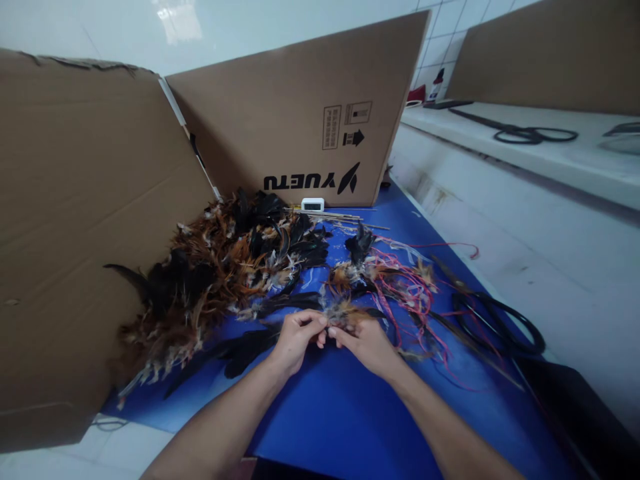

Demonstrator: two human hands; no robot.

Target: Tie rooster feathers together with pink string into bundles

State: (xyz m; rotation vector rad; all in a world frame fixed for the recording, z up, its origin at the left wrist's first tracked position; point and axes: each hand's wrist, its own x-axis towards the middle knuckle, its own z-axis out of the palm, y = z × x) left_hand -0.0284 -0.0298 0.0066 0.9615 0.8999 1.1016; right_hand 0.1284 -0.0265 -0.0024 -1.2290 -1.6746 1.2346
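Note:
Both my hands meet at the middle of a blue tabletop (pixel 300 413). Between them is a small bunch of brown and grey feathers (pixel 345 310), its fluffy part showing above my fingers. My left hand (pixel 299 337) pinches the bunch at its left side with thumb and forefinger. The fingers of my right hand (pixel 365 340) close on it from the right, thumb forward. What lies between the fingertips is partly hidden. Beside my left hand, long black feathers (pixel 245 350) lie on the table. A tangle of pink string (pixel 407 287) mixed with loose feathers lies beyond my right hand.
A large heap of brown and black feathers (pixel 235 260) rests against cardboard panels (pixel 300 113) at the left and back. Thin sticks (pixel 345 217) and a small white digital display (pixel 313 205) stand behind. Black-handled scissors (pixel 500 323) lie right; another pair (pixel 535 135) is on the ledge.

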